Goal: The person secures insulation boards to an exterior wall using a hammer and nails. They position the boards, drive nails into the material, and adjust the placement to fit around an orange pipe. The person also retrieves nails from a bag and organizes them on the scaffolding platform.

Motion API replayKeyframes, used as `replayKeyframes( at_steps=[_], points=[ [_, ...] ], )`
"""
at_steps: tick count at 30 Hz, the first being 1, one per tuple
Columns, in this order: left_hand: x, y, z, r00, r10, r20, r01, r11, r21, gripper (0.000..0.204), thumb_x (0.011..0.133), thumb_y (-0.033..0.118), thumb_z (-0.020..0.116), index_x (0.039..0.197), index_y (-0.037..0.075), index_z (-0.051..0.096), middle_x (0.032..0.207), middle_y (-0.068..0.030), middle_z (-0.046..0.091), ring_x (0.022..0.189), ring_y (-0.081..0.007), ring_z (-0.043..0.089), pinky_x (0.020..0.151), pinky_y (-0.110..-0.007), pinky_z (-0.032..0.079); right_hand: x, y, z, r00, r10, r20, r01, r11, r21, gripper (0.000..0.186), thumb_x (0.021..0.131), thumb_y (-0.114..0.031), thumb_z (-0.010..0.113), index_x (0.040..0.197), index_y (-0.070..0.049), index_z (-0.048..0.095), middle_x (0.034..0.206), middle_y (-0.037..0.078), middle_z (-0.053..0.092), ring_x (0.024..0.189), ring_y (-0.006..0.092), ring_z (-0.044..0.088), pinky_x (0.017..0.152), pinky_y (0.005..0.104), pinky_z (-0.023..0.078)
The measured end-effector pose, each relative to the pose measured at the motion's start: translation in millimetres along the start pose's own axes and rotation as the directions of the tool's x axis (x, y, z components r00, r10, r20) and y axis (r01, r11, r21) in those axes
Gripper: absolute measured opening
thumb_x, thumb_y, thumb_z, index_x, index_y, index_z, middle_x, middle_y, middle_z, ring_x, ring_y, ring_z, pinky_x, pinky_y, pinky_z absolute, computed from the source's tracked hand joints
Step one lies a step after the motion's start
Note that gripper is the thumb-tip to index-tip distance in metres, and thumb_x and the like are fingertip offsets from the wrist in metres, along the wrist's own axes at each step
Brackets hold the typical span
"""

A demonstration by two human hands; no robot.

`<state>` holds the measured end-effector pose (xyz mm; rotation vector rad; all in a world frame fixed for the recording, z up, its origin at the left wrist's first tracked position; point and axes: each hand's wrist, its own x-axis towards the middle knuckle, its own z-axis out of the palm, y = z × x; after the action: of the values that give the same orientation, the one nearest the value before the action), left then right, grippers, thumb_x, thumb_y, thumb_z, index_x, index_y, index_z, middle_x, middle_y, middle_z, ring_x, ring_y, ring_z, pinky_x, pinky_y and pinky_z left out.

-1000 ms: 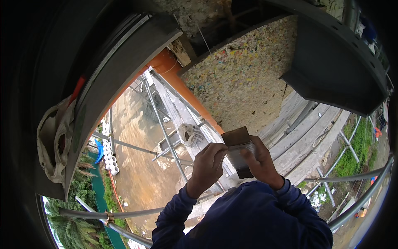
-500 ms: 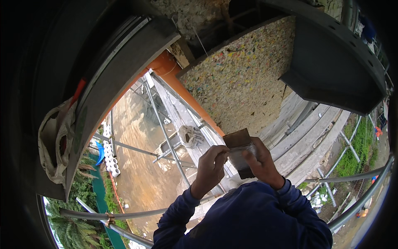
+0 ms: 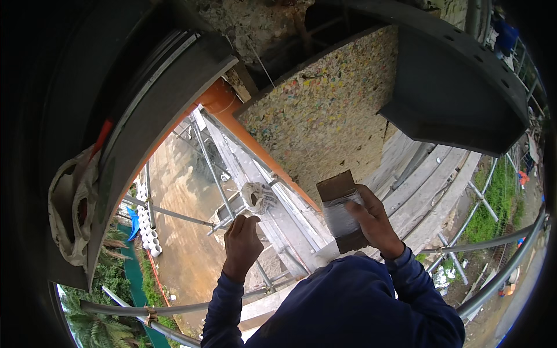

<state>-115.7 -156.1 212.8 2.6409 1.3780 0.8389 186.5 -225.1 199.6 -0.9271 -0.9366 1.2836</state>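
Note:
My right hand (image 3: 374,223) grips a flat brown board (image 3: 338,187), cardboard or thin wood, with a whitish, glossy wrapping (image 3: 339,217) around its middle. The thumb presses on that wrapping, and both brown ends stick out bare. I cannot make out whether it is wound line or film. My left hand (image 3: 242,243) is raised apart from the board, on its left, with fingers curled and thumb and forefinger pinched together. Anything in that pinch is too fine to see.
A speckled panel (image 3: 325,110) and a dark steel beam (image 3: 458,98) stand ahead. An orange member (image 3: 270,153) slopes beside scaffold planks (image 3: 423,194). A pale sack (image 3: 255,197) rests below; another bag (image 3: 72,211) hangs left. Scaffold tubes (image 3: 493,290) cross around me above the ground.
My left hand has moved away from the board, leftward and slightly down, still pinched. My right hand keeps hold of the board, which shows more of its wrapped face. The view has shifted slightly.

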Motion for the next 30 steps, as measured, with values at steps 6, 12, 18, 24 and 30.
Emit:
replayKeyframes(
  at_steps=[6, 12, 18, 24, 30],
  points=[
    [-6, 5, -32, 0.972, -0.071, 0.226, 0.132, 0.953, -0.271, 0.009, 0.084, -0.006, 0.060, 0.090, -0.001, 0.065, 0.080, -0.0157, 0.062, 0.071, -0.0325, 0.062, 0.060, -0.039, 0.048, 3, -7, -3, 0.996, 0.078, 0.047, -0.078, 0.997, 0.012, 0.039, 0.101, -0.021, 0.055, 0.133, 0.001, 0.048, 0.120, 0.006, 0.060, 0.108, 0.0092, 0.052, 0.093, 0.0253, 0.042],
    [-15, 19, -33, 0.893, 0.145, 0.426, 0.054, 0.906, -0.420, 0.005, 0.085, 0.003, 0.068, 0.089, 0.002, 0.065, 0.085, -0.0127, 0.069, 0.082, -0.0293, 0.069, 0.072, -0.037, 0.056, 5, -10, -1, 0.999, 0.050, 0.007, -0.049, 0.996, -0.072, 0.040, 0.102, -0.024, 0.054, 0.133, 0.000, 0.048, 0.119, 0.006, 0.060, 0.109, 0.0098, 0.051, 0.094, 0.0262, 0.042],
    [17, 40, -25, 0.963, 0.218, 0.160, -0.071, 0.774, -0.629, 0.011, 0.080, -0.005, 0.070, 0.088, 0.002, 0.066, 0.088, -0.0105, 0.070, 0.085, -0.0241, 0.068, 0.072, -0.034, 0.054, 3, 2, 6, 0.999, 0.048, 0.024, -0.044, 0.987, -0.152, 0.036, 0.101, -0.019, 0.052, 0.130, 0.001, 0.050, 0.114, 0.006, 0.060, 0.105, 0.0096, 0.051, 0.091, 0.0269, 0.042],
    [41, 59, -1, 0.978, 0.115, 0.173, 0.015, 0.792, -0.611, 0.010, 0.084, -0.002, 0.066, 0.093, 0.001, 0.067, 0.088, -0.0116, 0.070, 0.081, -0.0251, 0.068, 0.071, -0.034, 0.054, 1, -3, 17, 0.992, 0.119, 0.032, -0.118, 0.993, -0.012, 0.036, 0.101, -0.020, 0.052, 0.130, 0.001, 0.051, 0.112, 0.005, 0.061, 0.103, 0.0089, 0.051, 0.090, 0.0258, 0.043],
    [38, 38, -1, 0.868, 0.249, 0.428, -0.108, 0.939, -0.327, 0.004, 0.087, 0.003, 0.063, 0.090, 0.001, 0.065, 0.085, -0.0132, 0.068, 0.081, -0.0303, 0.067, 0.073, -0.038, 0.053, 0, -15, 2, 0.990, 0.137, -0.006, -0.135, 0.982, 0.133, 0.035, 0.100, -0.018, 0.054, 0.130, -0.001, 0.052, 0.111, 0.003, 0.061, 0.099, 0.0071, 0.055, 0.087, 0.0245, 0.045]
  ],
)
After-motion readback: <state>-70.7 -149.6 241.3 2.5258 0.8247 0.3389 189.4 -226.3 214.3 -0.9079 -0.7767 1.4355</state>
